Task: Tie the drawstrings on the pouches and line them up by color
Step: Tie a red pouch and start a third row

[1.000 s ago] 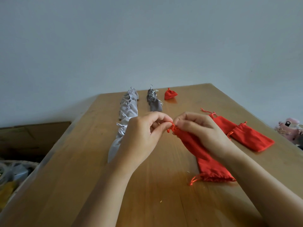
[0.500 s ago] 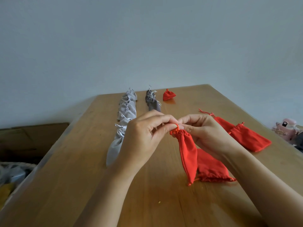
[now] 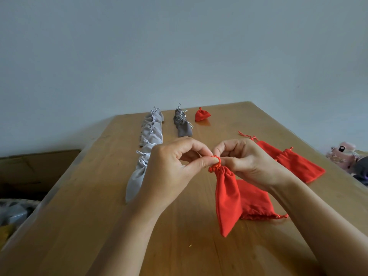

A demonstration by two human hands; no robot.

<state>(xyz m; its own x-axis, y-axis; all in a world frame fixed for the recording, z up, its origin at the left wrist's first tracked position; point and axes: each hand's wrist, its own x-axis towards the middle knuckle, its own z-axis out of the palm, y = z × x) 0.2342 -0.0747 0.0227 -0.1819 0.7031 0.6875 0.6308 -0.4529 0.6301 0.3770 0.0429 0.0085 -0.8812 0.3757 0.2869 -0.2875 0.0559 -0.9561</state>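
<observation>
Above the wooden table (image 3: pixel 99 196), a held red pouch (image 3: pixel 228 198) hangs neck-up with its mouth gathered.

- Left hand (image 3: pixel 169 172): thumb and forefinger pinch the red drawstring (image 3: pixel 215 165) on the left of the held red pouch's neck.
- Right hand (image 3: pixel 253 166): fingertips pinch the same cord on the right of the neck.
- Just behind and right of the held red pouch, a flat red pouch (image 3: pixel 256 202) lies on the table.
- Further right of it, two more red pouches (image 3: pixel 298 166) lie overlapping.
- Beyond it, at the far edge, stands one tied red pouch (image 3: pixel 202 114).
- Beyond and left of it run a dark grey row (image 3: pixel 183 126) and a light grey row (image 3: pixel 149 136).

Whether the held red pouch's lower corner touches the table cannot be determined.
</observation>
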